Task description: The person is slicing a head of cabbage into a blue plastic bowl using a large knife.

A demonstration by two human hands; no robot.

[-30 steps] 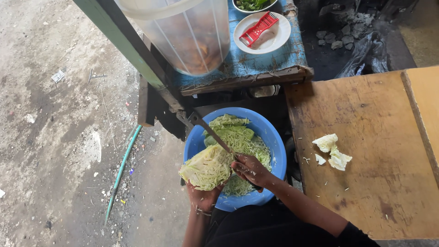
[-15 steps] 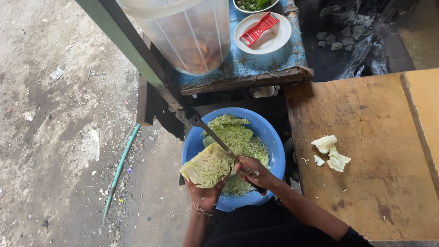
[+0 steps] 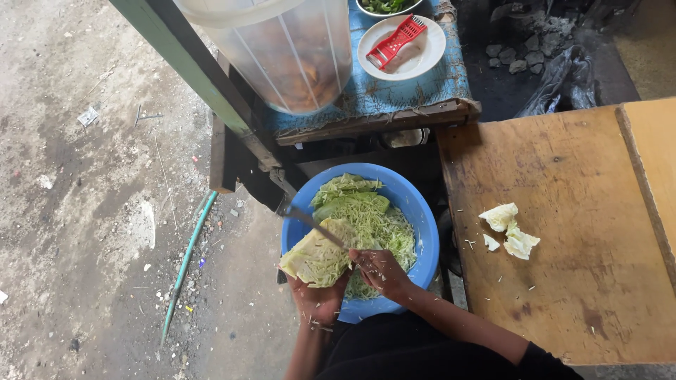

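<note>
My left hand (image 3: 315,301) holds a cut piece of cabbage (image 3: 315,259) from below, over the near left edge of a blue bowl (image 3: 417,212). My right hand (image 3: 380,271) grips the handle of a knife (image 3: 315,227), whose long blade lies across the top of the cabbage piece and points up and to the left. Shredded cabbage (image 3: 367,219) fills the bowl beneath both hands.
A wooden table (image 3: 570,239) on the right carries a few pale cabbage scraps (image 3: 508,229). Behind the bowl, a blue-topped bench (image 3: 394,91) holds a clear plastic bucket (image 3: 282,49), a white plate with a red grater (image 3: 399,43) and a bowl of greens (image 3: 389,5). A green hose (image 3: 184,264) lies on the dirt floor.
The knife has slid down and towards me across the cabbage, so less blade sticks out beyond it. Both hands and the cabbage have shifted slightly.
</note>
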